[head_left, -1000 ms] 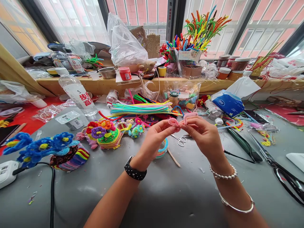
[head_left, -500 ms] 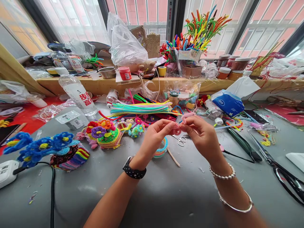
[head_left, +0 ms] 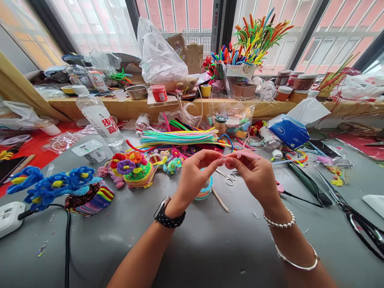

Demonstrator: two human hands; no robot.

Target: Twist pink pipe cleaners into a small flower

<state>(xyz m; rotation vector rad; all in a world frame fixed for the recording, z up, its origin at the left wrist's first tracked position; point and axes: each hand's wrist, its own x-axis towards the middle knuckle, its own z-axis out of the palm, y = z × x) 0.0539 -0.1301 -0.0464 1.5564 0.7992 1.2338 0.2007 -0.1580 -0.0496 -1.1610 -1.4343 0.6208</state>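
Note:
My left hand (head_left: 196, 174) and my right hand (head_left: 255, 176) meet above the grey table (head_left: 210, 244), fingertips pinched together on a pink pipe cleaner (head_left: 244, 154). Only a short pink stretch shows over my right fingers; the rest is hidden inside the pinch. A black watch sits on my left wrist, with a pearl bracelet and a silver bangle on the right. Small scissors (head_left: 227, 177) and a roll of striped tape (head_left: 205, 190) lie just beyond my hands.
Finished pipe-cleaner flowers (head_left: 133, 168) and blue blossoms (head_left: 51, 186) lie at left. A bundle of pipe cleaners (head_left: 180, 137), a water bottle (head_left: 97, 116), a blue tissue pack (head_left: 288, 130), large black scissors (head_left: 360, 220) and a cluttered wooden shelf (head_left: 192, 106) ring the work spot.
The pink loops that stood above my fingertips a second ago have been drawn down into the pinch. Both hands stayed in place, turning slightly.

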